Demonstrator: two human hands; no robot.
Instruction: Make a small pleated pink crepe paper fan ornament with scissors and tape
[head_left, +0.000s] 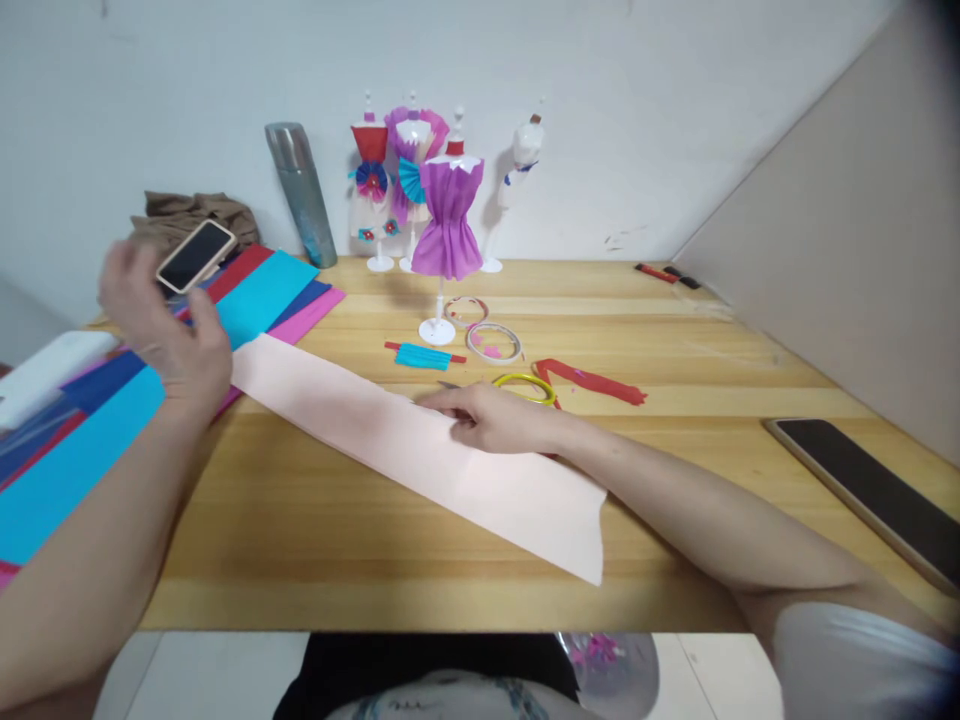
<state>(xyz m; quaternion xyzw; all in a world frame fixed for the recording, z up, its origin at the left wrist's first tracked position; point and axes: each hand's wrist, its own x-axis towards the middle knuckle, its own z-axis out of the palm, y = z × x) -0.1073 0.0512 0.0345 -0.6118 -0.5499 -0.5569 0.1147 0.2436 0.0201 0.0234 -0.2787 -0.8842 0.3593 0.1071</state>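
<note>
Head view: pale pink strip slanting across the surface, right hand over its far edge, index outstretched, grip impossible to tell; left hand, blurred, hovers by coloured sheets, fingers spread

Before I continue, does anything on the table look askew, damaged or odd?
The red strip beyond the right hand lies bent, with a ragged end. The pale pink paper has a wavy right end, unlike its straighter long sides.
</note>
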